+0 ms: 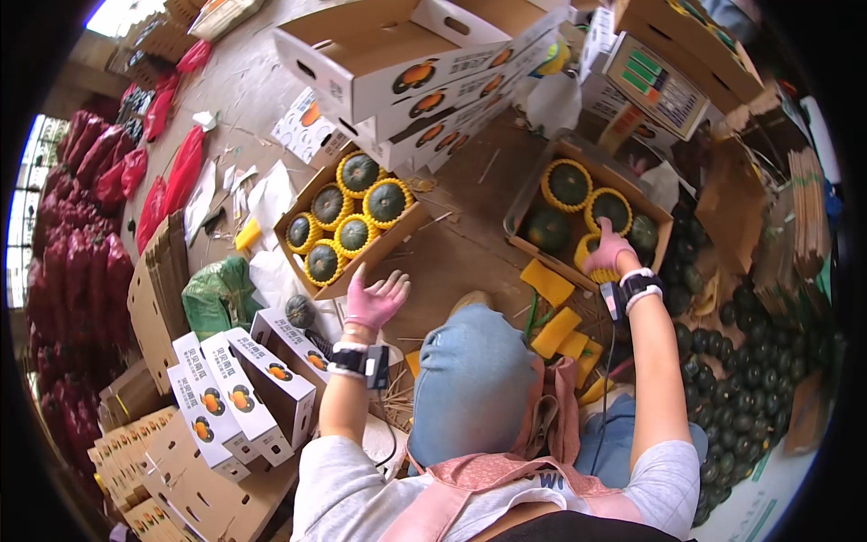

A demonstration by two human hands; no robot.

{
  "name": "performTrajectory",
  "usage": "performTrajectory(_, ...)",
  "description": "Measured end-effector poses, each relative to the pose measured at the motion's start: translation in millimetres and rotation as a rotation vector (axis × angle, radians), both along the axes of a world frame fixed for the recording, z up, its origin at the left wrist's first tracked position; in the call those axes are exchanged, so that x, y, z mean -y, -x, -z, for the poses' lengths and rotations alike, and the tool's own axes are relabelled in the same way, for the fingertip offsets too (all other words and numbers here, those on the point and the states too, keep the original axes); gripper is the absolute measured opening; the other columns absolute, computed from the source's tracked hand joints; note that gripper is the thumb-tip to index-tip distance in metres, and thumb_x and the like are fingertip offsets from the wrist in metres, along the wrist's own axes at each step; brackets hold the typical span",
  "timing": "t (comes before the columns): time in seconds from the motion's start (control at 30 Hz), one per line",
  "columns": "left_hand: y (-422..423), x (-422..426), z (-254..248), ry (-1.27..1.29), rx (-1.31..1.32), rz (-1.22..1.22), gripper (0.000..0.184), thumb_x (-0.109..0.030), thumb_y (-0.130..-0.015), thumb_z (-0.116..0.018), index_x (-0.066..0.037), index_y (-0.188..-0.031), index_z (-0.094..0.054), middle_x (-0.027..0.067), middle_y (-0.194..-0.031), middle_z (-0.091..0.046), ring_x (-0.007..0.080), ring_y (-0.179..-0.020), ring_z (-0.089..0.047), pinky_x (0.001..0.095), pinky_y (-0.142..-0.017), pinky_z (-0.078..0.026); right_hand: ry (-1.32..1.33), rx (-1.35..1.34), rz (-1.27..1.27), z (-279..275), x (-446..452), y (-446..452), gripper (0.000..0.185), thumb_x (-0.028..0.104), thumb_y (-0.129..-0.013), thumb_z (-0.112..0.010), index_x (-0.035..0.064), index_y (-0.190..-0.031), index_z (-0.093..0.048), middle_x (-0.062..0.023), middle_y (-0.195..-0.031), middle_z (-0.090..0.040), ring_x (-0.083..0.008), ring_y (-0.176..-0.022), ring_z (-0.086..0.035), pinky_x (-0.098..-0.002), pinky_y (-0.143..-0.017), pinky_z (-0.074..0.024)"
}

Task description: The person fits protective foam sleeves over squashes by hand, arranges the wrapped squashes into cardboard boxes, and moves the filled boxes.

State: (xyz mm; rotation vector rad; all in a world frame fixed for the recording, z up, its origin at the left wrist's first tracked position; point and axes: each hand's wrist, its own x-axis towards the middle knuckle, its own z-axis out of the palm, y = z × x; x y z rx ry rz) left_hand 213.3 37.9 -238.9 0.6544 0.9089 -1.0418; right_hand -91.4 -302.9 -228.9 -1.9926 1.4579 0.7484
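My left hand (377, 300), in a pink glove, is held palm up with its fingers apart and holds nothing. It is just below the left carton (397, 226), which holds several dark green pumpkins (359, 172) in yellow foam nets. Over the right carton (664, 237), my right hand (610, 250), also gloved in pink, has its fingers down on a netted pumpkin (587, 246), mostly covered by the hand. Around it sit two more netted pumpkins (569, 185) and bare ones (547, 229). A black band with a small device is on each wrist.
Stacked white cartons (375, 99) stand ahead. Folded pumpkin boxes (226, 397) lean at lower left, near a green bag (219, 294). Yellow foam nets (555, 332) lie on the floor before my knees. A heap of loose pumpkins (745, 397) spreads to the right.
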Motion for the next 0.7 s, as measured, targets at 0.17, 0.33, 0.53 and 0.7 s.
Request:
performTrajectory(0.17, -37, 6, 70, -0.06, 0.14, -0.154, 0.074, -0.042, -0.079, -0.064, -0.01, -0.135, -0.028, 0.0173, -0.136, -0.033, 0.0376, -0.124, -0.035, 0.0537, -0.104, -0.029, 0.166, -0.024, 0.143, 12, -26, -10, 0.113, 0.031, -0.06, -0.079, 0.023, -0.144, -0.004, -0.019, -0.142, -0.028, -0.0356, -0.127, -0.033, -0.047, -0.099, -0.0368)
performTrajectory(0.33, -62, 2, 116, -0.075, 0.284, -0.181, 0.061, -0.044, -0.08, -0.062, -0.012, -0.128, -0.041, 0.0163, -0.13, -0.041, 0.0354, -0.124, -0.036, 0.0545, -0.102, -0.031, 0.268, -0.035, 0.293, 24, -48, -25, 0.113, 0.031, -0.063, -0.078, 0.0266, -0.144, 0.001, -0.0174, -0.14, -0.025, -0.0343, -0.128, -0.029, -0.0496, -0.096, -0.0377)
performTrajectory(0.53, -44, -38, 89, -0.725, 1.243, 0.622, 0.093, -0.033, -0.063, -0.077, -0.003, -0.134, -0.027, 0.0201, -0.131, -0.038, 0.0343, -0.123, -0.037, 0.04, -0.105, -0.031, 0.235, 0.043, 0.297, 30, -43, -16, 0.111, 0.03, -0.062, -0.08, 0.0267, -0.143, -0.004, -0.0186, -0.138, -0.025, -0.0366, -0.126, -0.029, -0.0502, -0.096, -0.0365)
performTrajectory(0.7, -97, -142, 122, -1.53, 1.508, 1.193, 0.056, -0.02, -0.068, -0.07, 0.002, -0.114, -0.048, 0.0144, -0.102, -0.059, 0.0262, -0.093, -0.058, 0.0351, -0.077, -0.048, 0.869, 0.669, -0.028, 29, -84, -30, 0.074, 0.028, -0.069, -0.07, 0.0007, -0.129, -0.036, -0.0221, -0.121, -0.047, -0.0386, -0.112, -0.043, -0.0458, -0.096, -0.0359)
